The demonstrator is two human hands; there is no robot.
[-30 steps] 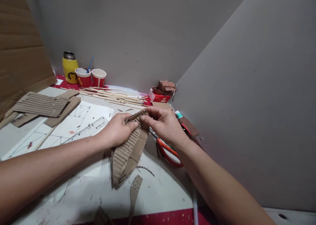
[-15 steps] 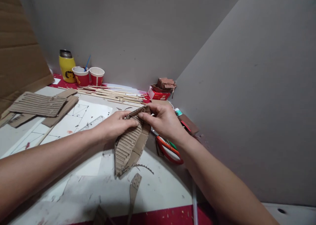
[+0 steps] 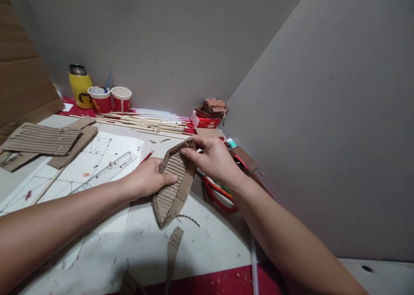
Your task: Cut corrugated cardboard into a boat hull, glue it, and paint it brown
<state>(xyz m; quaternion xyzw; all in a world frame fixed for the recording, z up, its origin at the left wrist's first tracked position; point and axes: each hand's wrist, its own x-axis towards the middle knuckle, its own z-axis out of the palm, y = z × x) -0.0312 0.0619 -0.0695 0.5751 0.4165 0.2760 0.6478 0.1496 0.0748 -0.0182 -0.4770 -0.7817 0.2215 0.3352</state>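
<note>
A boat-shaped piece of corrugated cardboard (image 3: 174, 187) is held over the white work table (image 3: 207, 243), its pointed tip toward me. My left hand (image 3: 147, 178) grips its left side, fingers curled round the ribbed face. My right hand (image 3: 213, 159) pinches the far upper edge between thumb and fingers. Both hands are closed on the same piece.
Red-handled scissors (image 3: 218, 196) lie under my right wrist. A clear ruler (image 3: 108, 170) rests on a drawn paper plan (image 3: 80, 165). Wooden sticks (image 3: 142, 122), two red cups (image 3: 110, 98), a yellow flask (image 3: 79, 86), cardboard sheets (image 3: 42, 139), a cardboard strip (image 3: 173, 247) and a grey wall (image 3: 323, 135) surround the spot.
My left hand slid down the cardboard piece from its far end to its middle. The piece sits slightly higher and more tilted. The view shifted a little to the right.
</note>
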